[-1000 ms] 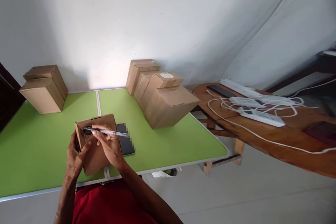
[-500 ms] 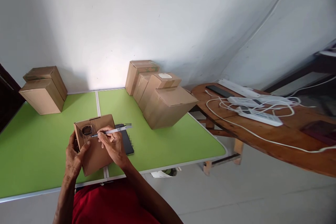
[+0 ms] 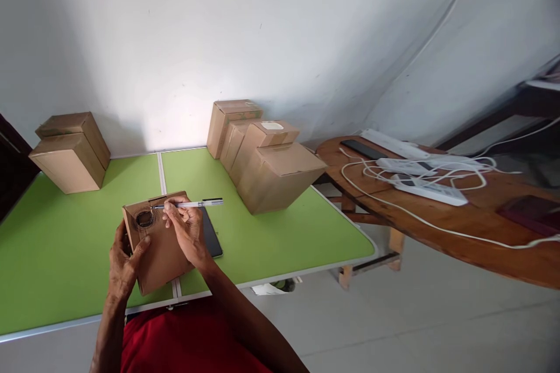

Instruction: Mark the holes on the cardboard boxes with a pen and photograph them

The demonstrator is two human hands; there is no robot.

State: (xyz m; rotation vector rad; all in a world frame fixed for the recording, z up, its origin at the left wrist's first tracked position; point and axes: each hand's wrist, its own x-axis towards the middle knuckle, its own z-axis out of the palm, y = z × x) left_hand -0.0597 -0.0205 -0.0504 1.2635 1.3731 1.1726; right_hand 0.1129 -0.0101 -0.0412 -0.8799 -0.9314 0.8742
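A small cardboard box (image 3: 160, 253) rests near the front edge of the green table (image 3: 271, 233), with a dark scribbled ring on its top left corner. My left hand (image 3: 123, 262) grips the box's left side. My right hand (image 3: 186, 230) lies over the box and holds a pen (image 3: 192, 204), whose tip touches the box top just right of the ring. A dark phone (image 3: 211, 238) lies flat on the table, partly under my right hand.
Two stacked boxes (image 3: 67, 151) stand at the table's back left; several more boxes (image 3: 266, 163) are piled at the back right. A round wooden table (image 3: 459, 221) to the right carries white power strips (image 3: 420, 183) and tangled cables. A white wall stands behind.
The pen tip has left the scribbled ring and moved right and up along the box top, and the pen now lies more level. My left hand still grips the box.
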